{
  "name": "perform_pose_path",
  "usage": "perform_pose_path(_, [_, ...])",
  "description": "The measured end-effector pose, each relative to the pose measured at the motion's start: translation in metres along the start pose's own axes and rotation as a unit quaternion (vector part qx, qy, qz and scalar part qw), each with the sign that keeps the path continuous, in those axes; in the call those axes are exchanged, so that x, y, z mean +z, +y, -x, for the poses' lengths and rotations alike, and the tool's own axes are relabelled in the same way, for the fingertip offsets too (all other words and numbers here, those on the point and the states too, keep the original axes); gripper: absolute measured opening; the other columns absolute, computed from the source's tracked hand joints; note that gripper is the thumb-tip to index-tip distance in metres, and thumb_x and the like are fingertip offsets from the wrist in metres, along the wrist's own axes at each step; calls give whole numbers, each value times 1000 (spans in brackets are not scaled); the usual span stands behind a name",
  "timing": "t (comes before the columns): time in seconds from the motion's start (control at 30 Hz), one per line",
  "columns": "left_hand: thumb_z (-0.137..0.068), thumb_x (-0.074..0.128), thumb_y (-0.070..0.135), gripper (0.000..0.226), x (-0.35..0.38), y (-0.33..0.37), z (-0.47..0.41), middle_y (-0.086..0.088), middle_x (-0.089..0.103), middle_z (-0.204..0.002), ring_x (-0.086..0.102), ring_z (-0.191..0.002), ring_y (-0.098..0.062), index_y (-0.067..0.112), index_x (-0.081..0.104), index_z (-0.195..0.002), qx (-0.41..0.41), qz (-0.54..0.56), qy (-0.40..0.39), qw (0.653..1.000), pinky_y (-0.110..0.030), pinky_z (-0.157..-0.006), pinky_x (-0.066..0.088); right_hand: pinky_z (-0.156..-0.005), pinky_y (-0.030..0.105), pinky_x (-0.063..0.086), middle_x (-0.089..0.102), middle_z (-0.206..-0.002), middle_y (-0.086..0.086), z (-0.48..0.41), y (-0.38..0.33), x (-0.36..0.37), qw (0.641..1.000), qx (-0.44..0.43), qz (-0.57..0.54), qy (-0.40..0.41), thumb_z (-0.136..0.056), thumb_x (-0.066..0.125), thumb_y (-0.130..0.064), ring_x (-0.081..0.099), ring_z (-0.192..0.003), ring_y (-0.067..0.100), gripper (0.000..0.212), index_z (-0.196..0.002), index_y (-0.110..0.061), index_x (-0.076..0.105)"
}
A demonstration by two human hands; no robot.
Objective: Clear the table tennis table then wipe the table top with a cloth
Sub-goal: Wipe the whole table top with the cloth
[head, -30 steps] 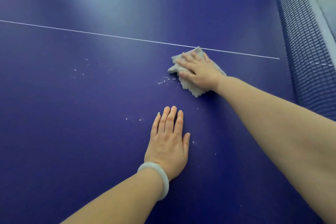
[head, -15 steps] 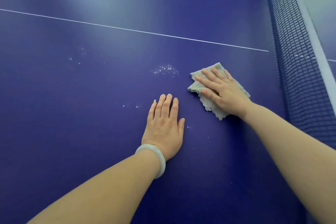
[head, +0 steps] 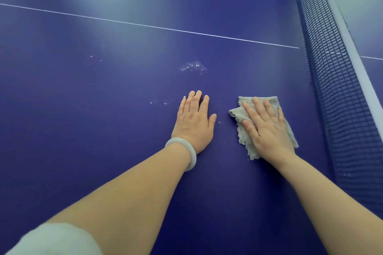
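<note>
— Where's the crumpled grey fluffy cloth (head: 241, 115)?
— Under the flat right hand (head: 267, 128), pressed on the blue table (head: 103, 130). Left hand (head: 194, 122) flat, empty (nearer the white specks (head: 193, 66), ahead-left of the cloth).

blue table top (head: 103, 141) with white line (head: 145, 25), grey-beige cloth (head: 242, 114), perhaps pale green bangle (head: 191, 155).

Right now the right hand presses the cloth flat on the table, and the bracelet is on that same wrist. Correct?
Not quite. The right hand does press the cloth flat on the table, but the bracelet is on the left wrist, as the head view shows.
</note>
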State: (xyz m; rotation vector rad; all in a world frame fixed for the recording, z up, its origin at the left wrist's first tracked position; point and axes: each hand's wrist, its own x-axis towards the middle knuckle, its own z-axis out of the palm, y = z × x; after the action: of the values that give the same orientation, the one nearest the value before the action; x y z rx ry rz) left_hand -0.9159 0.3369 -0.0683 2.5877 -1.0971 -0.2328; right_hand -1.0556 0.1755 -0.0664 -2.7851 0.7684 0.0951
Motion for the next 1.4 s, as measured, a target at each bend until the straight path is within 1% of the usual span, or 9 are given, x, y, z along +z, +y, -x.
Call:
perform_pose_path(0.13, [-104, 39, 30, 51, -23, -17, 29, -2, 16, -162, 2, -150, -15, 17, 30, -153, 12, 129, 54, 990, -25, -121, -6, -121, 37, -14, -2, -165, -9, 21, 0, -3, 999, 44, 1, 0, -89, 1, -61, -11, -151, 13, 71, -156, -38, 7])
perform_pose_path(0.37, [-101, 45, 30, 57, -48, -99, 109, -14, 24, -158, 12, -150, -28, 6, 32, -151, -68, -18, 39, 997, -42, -124, 4, -121, 41, -15, -4, -166, -4, 86, -5, 3, 986, 168, -7, 6, -97, 7, -56, -11, -151, 18, 65, -157, -32, 3])
perform_pose_path(0.57, [-101, 35, 39, 61, -41, -109, 112, -11, 21, -161, 11, -151, -26, 12, 25, -154, -78, -74, 30, 994, -42, -124, 3, -121, 51, -8, -1, -166, 3, 117, -57, 22, 951, 306, 1, 46, -100, 14, -49, -6, -152, 26, 64, -158, -25, 3])
perform_pose_path(0.7, [-101, 37, 39, 60, -41, -111, 112, -10, 23, -160, 13, -150, -25, 12, 28, -154, -77, -73, 34, 994, -42, -124, 5, -119, 54, -11, -8, -165, 5, 70, -119, 36, 965, 258, 17, 35, -101, 13, -51, -12, -151, 29, 65, -157, -24, -4])
perform_pose_path(0.87, [-100, 30, 42, 61, -43, -110, 113, -6, 20, -161, 10, -151, -23, 15, 25, -155, -79, -83, 28, 993, -40, -124, 3, -120, 50, -12, -5, -166, -1, 7, -113, 26, 997, 70, 44, 0, -102, 18, -55, -11, -152, 24, 64, -157, -30, -1])
perform_pose_path(1.0, [-100, 32, 42, 60, -42, -110, 112, -7, 22, -161, 12, -151, -23, 15, 27, -154, -82, -78, 30, 993, -41, -124, 6, -120, 53, -5, 1, -166, 0, -1, -48, 10, 981, 189, 31, 32, -102, 19, -52, -4, -152, 25, 63, -158, -28, 6])
perform_pose_path(1.1, [-100, 30, 43, 61, -42, -111, 112, -6, 20, -161, 10, -151, -23, 16, 25, -155, -83, -86, 22, 993, -41, -124, 5, -120, 55, -6, -4, -166, 4, -2, -72, 15, 964, 264, 11, 45, -102, 16, -51, -9, -152, 28, 65, -158, -22, 3])
perform_pose_path(1.3, [-99, 20, 47, 63, -42, -111, 112, -2, 14, -163, 3, -151, -19, 19, 17, -156, -86, -98, 12, 991, -38, -124, -2, -119, 50, -14, 0, -166, 0, 3, -171, 45, 998, -15, 62, 29, -101, 18, -54, -7, -152, 25, 65, -158, -28, 4])
perform_pose_path(1.4, [-99, 20, 47, 64, -42, -110, 111, -3, 15, -162, 5, -151, -20, 19, 19, -156, -85, -99, 13, 991, -38, -124, -1, -121, 52, -7, 5, -166, -1, -24, -127, 34, 996, 37, 64, 46, -101, 22, -54, 0, -152, 24, 64, -158, -31, 6])
